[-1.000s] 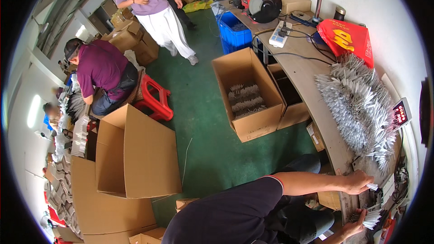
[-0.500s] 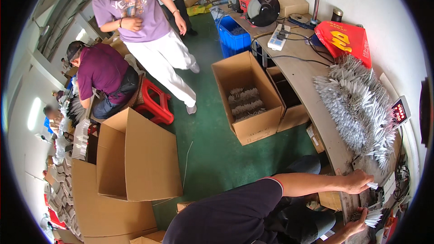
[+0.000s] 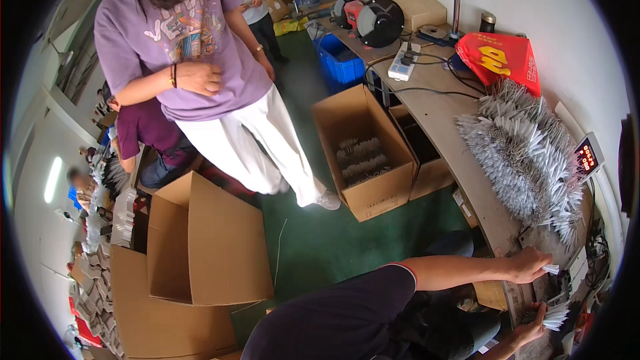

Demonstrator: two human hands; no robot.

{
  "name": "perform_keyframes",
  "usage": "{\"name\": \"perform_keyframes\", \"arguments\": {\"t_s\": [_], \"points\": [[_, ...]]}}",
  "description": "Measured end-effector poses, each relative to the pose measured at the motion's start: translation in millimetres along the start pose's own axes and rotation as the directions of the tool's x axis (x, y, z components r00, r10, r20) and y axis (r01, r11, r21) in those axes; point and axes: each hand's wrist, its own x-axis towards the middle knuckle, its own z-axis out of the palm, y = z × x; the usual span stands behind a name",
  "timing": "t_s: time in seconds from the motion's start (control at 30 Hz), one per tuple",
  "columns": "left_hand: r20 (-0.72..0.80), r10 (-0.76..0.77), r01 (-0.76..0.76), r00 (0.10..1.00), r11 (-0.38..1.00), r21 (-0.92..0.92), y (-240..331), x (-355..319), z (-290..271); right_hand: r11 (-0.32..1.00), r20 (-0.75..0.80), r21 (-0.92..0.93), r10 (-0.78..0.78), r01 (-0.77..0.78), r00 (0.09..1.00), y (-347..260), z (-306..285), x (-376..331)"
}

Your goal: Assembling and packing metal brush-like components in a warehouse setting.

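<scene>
**Both hands on white pieces at the bench edge**

The left hand lies on the bench with a small white piece pinched at its fingertips, fingers closed on it. The right hand, lower and nearer the body, is closed around a bundle of the same white pieces, fanned out from its grip. Both sit at the near end of the bench, just below the big pile of white pieces heaped on it.

Beside the pile, toward the wall, stands a small scale with a red lit display. Beyond the pile on the bench lie a red bag, a power strip and a grinder.

On the green floor beside the bench, an open box holds more white pieces. A person in a purple shirt stands just beyond that box. A large empty carton lies well apart from the bench.
</scene>
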Motion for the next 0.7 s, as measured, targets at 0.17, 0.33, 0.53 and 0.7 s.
{"name": "perform_keyframes", "arguments": {"t_s": [0.17,0.33,0.53,0.7], "points": [[0.041,-0.038,0.038,0.998,0.999,-0.001,1,1,-1,1.000,0.033,0.004,-0.002,0.002,0.999,0,-2,0],[0.017,-0.025,0.025,1.000,1.000,0.019,-2,2,3,1.000,0.055,-0.008,0.006,-0.006,0.998,0,-7,3],[-0.008,-0.055,0.055,0.998,0.997,0.051,1,1,-2,0.989,0.004,0.137,0.057,-0.057,0.998,7,4,2],[-0.034,-0.007,0.009,0.999,0.998,0.063,3,2,3,0.995,0.033,0.088,0.036,-0.039,0.999,-15,4,-11]]}}
